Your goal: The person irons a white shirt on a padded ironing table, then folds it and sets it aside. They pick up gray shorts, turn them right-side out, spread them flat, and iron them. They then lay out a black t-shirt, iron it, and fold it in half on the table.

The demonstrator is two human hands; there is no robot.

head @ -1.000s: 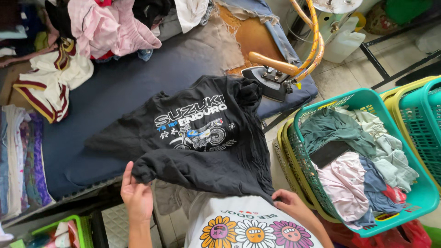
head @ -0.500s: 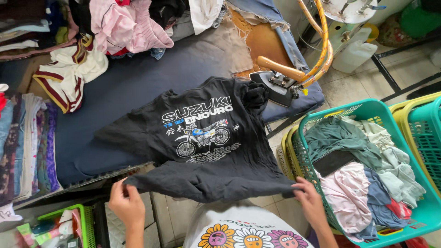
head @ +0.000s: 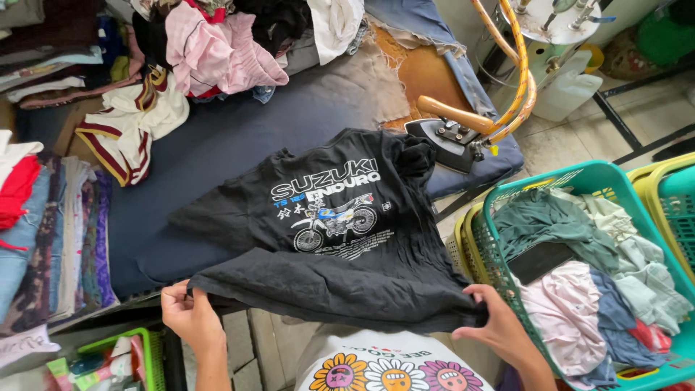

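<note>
A black T-shirt with a white and blue motorcycle print lies spread on the dark blue ironing surface, its hem hanging over the near edge. My left hand pinches the hem's left corner. My right hand grips the hem's right corner beside the basket. A clothes iron with a wooden handle rests upright-tilted on the pad's right end, just beyond the shirt's sleeve.
A teal laundry basket full of crumpled clothes stands at right, nested in a yellow one. Folded clothes are stacked at left. A pile of pink, white and striped garments fills the far side. A green basket sits below left.
Both my hands have moved apart along the hem and pulled it toward me, stretching the shirt flatter across the surface.
</note>
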